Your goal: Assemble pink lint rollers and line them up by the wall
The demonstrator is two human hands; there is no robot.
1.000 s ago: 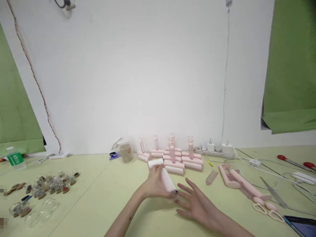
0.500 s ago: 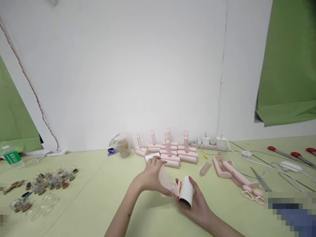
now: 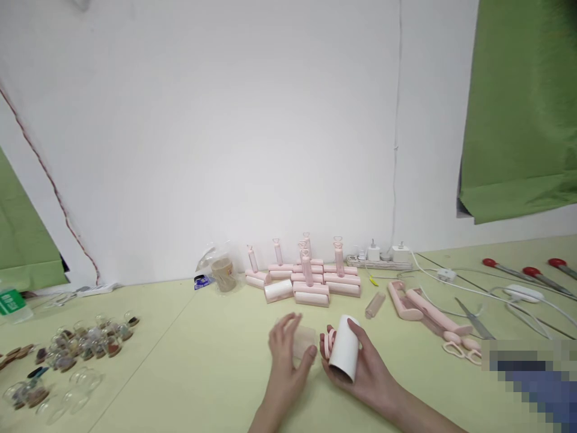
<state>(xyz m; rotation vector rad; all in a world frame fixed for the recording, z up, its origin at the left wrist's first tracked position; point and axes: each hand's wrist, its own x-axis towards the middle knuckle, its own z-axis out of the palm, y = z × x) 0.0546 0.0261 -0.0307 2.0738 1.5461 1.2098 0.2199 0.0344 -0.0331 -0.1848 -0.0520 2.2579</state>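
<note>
In my right hand [image 3: 360,373] lies a white paper roll [image 3: 345,350], tilted, with its hollow end facing me. Small pink plastic parts [image 3: 329,343], seemingly with rounded ends, are held by the same fingers beside the roll. My left hand [image 3: 288,355] is curved around a translucent pinkish plastic piece [image 3: 305,343], thumb on the near side; its full shape is unclear. Farther back stand several pink lint rollers [image 3: 311,290] with upright clear-and-pink handles [image 3: 307,267]. Another white roll [image 3: 278,291] rests at their front left.
To the right lie pink roller frames [image 3: 433,313], a loose clear pink tube [image 3: 375,305], scissors [image 3: 475,319] and white cables near a power strip [image 3: 383,263]. Small glass domes [image 3: 85,343] crowd the left, with a tape roll [image 3: 223,275] toward the wall.
My left hand has drawn back toward me from near the lint rollers, bringing the translucent piece along and uncovering the white roll there. My right hand keeps its roll and pink parts.
</note>
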